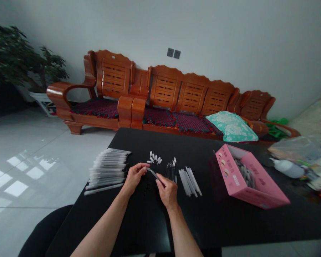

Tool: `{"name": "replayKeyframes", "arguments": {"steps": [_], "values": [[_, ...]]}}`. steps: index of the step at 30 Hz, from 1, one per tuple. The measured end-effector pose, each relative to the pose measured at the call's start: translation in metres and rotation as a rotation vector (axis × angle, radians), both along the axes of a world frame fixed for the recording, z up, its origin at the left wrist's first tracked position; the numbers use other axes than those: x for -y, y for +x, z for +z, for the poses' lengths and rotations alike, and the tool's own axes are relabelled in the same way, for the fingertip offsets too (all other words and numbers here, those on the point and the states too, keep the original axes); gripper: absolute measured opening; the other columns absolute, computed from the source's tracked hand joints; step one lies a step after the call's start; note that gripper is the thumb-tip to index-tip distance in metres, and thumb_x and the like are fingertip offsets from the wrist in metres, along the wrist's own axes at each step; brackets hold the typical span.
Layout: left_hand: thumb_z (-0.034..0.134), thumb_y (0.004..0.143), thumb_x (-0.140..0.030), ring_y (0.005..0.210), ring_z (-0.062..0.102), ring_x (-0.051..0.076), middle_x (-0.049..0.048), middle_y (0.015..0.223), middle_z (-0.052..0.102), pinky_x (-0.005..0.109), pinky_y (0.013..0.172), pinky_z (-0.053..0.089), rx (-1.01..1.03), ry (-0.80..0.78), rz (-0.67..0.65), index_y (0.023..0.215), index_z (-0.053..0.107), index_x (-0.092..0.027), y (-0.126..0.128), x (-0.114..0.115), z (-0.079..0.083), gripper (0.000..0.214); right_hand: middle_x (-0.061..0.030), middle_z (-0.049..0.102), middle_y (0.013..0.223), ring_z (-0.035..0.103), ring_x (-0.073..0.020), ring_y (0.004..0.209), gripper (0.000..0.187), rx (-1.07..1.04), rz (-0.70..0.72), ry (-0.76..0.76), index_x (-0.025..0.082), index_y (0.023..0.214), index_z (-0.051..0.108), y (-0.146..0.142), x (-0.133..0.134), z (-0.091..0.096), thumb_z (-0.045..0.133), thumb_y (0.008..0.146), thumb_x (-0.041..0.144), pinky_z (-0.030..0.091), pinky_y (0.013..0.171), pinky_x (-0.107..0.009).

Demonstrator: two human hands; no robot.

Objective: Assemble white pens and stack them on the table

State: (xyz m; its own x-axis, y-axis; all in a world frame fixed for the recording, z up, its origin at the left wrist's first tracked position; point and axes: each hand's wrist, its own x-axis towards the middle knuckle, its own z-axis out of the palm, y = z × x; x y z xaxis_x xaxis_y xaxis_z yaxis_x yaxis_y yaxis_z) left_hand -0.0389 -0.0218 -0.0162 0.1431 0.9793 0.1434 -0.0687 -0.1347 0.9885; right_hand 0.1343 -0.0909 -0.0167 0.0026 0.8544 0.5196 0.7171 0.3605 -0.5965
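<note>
My right hand (168, 191) grips a slim pen barrel (153, 173) that slants up to the left. At its upper end the fingers of my left hand (136, 175) are pinched around a small white piece, which looks like a pen cap. Just beyond my hands lie several loose white caps (156, 157). Dark thin pen refills (170, 171) rest beside my right hand, and several white barrels (189, 182) lie to their right. A row of white pens (107, 169) with dark ends is laid out left of my left hand. Small black pieces (147, 188) lie between my wrists.
A pink open box (250, 178) holding greyish pieces stands on the black table (200, 223) at right. Beyond it are a white bottle (287, 167) and plastic bags (296, 148). A wooden bench (166, 89) with a turquoise pillow (232, 126) lines the wall.
</note>
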Motion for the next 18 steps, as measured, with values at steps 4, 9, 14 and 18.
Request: {"name": "replayKeyframes", "arguments": {"steps": [4,9,14,18], "values": [[0.06,0.081,-0.038,0.071,0.057,0.015,0.006,0.087,0.07,0.023,0.065,0.042,-0.015,0.006,0.0,0.1,0.072,-0.015,0.0015,0.0008,0.0026,0.032,-0.0065,0.075,0.099,0.072,-0.0194,0.085,0.028,0.038,-0.008,-0.005,0.023,0.113,0.069,-0.001,0.0004,0.001,0.054,0.089,0.022,0.054,0.083,-0.027],[0.059,0.082,-0.039,0.07,0.057,0.015,0.006,0.086,0.071,0.023,0.063,0.042,-0.049,0.011,0.01,0.099,0.072,-0.015,0.0026,0.0026,0.0071,0.033,-0.0071,0.075,0.098,0.072,-0.02,0.084,0.028,0.053,-0.004,-0.011,0.023,0.113,0.069,-0.0014,0.0014,0.0024,0.053,0.09,0.022,0.055,0.082,-0.027],[0.059,0.081,-0.041,0.07,0.059,0.016,0.007,0.085,0.071,0.023,0.061,0.043,-0.063,0.027,-0.02,0.097,0.073,-0.015,0.0046,0.0041,0.0075,0.033,-0.007,0.075,0.098,0.072,-0.0204,0.085,0.029,0.063,-0.001,-0.022,0.023,0.114,0.069,-0.0017,0.0017,0.0023,0.053,0.089,0.021,0.054,0.083,-0.028],[0.058,0.082,-0.042,0.06,0.055,0.012,0.0066,0.082,0.07,0.022,0.056,0.042,-0.05,0.008,-0.03,0.098,0.073,-0.014,0.0072,0.0041,0.0056,0.036,-0.007,0.075,0.1,0.072,-0.02,0.086,0.028,0.05,0.005,-0.026,0.022,0.114,0.068,-0.0019,0.0014,0.0013,0.053,0.09,0.022,0.053,0.082,-0.027]]}}
